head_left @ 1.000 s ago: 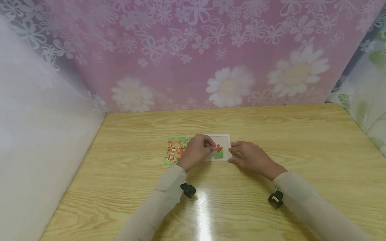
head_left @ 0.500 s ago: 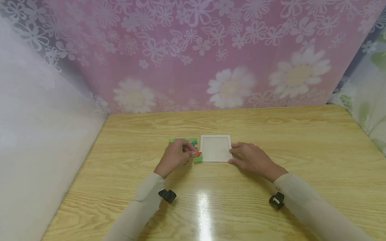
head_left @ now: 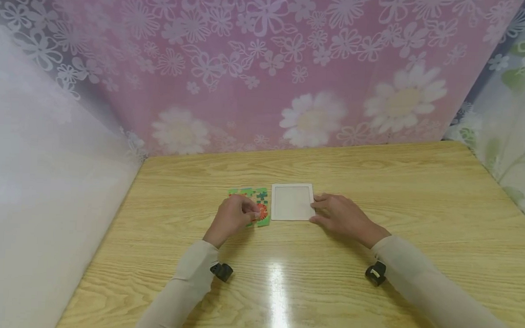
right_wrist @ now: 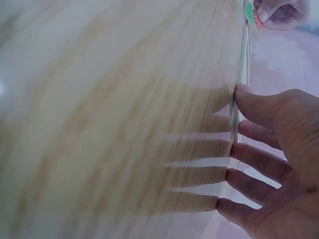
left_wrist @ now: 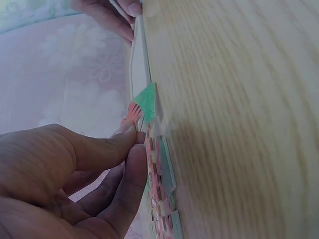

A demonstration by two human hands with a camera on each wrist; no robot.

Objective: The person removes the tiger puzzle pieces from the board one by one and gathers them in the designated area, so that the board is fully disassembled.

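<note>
My left hand [head_left: 230, 218] pinches an orange-and-green jigsaw piece [left_wrist: 145, 103] between thumb and fingertips. In the head view the piece is low over the right end of a group of jigsaw pieces [head_left: 246, 191], printed orange and green, partly hidden by that hand. A shallow white puzzle frame [head_left: 292, 202] with nothing inside lies just right of the group. At its right edge rests my right hand [head_left: 341, 216], thumb by the near corner. The right wrist view shows its fingers [right_wrist: 259, 162] extended and spread, fingertips right at the table surface.
The wood-grain table [head_left: 327, 284] reflects a bright streak of light near its front. A pink flowered curtain [head_left: 231, 84] stands along the back, with pale fabric walls [head_left: 46, 174] at both sides. A small black device [head_left: 375, 272] is strapped at each wrist.
My left hand has carried the jigsaw piece leftward, from over the white frame to the right end of the group. My right hand has stayed at the frame's edge.
</note>
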